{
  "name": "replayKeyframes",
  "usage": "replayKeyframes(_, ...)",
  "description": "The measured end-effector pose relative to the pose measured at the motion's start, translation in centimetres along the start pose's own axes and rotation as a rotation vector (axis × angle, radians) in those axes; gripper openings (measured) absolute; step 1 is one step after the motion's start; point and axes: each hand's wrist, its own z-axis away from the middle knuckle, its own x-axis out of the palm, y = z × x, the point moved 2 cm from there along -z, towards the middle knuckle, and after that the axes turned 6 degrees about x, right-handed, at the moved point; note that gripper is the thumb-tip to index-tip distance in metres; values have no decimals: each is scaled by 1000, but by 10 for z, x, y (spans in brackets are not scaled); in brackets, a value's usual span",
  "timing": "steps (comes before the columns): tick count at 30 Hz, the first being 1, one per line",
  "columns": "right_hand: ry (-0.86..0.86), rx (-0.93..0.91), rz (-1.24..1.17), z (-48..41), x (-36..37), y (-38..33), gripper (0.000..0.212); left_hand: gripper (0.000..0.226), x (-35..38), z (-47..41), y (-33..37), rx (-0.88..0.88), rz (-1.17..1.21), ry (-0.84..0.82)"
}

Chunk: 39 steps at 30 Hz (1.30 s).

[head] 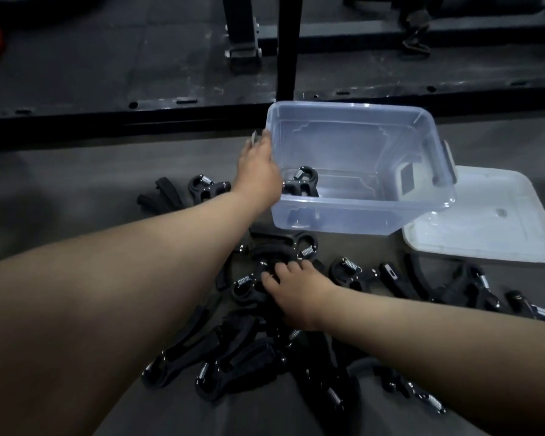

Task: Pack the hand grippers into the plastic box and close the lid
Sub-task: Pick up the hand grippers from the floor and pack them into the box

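Observation:
A clear plastic box stands open on the grey floor, tilted toward me. One black hand gripper lies inside it at the near left. My left hand holds the box's left wall by the rim and latch. Several black hand grippers with steel springs lie scattered on the floor in front of the box. My right hand rests on one of them, fingers curled over its handle. The pale lid lies flat to the right of the box.
More grippers lie left of the box, at the right and near my legs. A black metal rack frame and dark rubber mat edge run behind the box.

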Motion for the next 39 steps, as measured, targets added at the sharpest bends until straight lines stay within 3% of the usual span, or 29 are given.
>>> replayKeyframes(3,-119,73,-267,7,-24,4,74,57,1,0,-3,16,16,5)
replayKeyframes(7,-351,148,-1226,31,-70,43,46,55,2,-2,-6,16,18,17)
replayKeyframes(9,-484,116,-1690,45,-82,76,51,55,4,-4,-8,16,24,10)
replayKeyframes(12,-629,-92,-1957,73,-97,124,52,54,3,-6,-8,27,39,-13)
replayKeyframes(15,-506,-116,-2117,87,-110,160,39,52,0,-3,-7,35,66,-9)
replayKeyframes(17,-262,88,-2144,83,-116,177,42,52,0,-1,-4,25,83,18)
replayKeyframes(19,-82,316,-2106,68,-119,192,31,52,0,-2,-1,-14,88,42)
replayKeyframes(24,-56,694,-2055,13,-93,211,19,50,0,-12,4,-87,41,94)
replayKeyframes(27,-68,832,-1872,-16,-67,217,19,48,3,-15,4,-144,115,107)
replayKeyframes(32,-94,936,-1528,-40,-52,226,12,54,10,-12,1,-42,77,137)
replayKeyframes(36,-261,934,-1412,-50,-42,228,15,53,9,-10,2,-22,74,166)
replayKeyframes(39,-289,902,-1350,-57,-37,231,20,53,11,-9,1,-22,69,177)
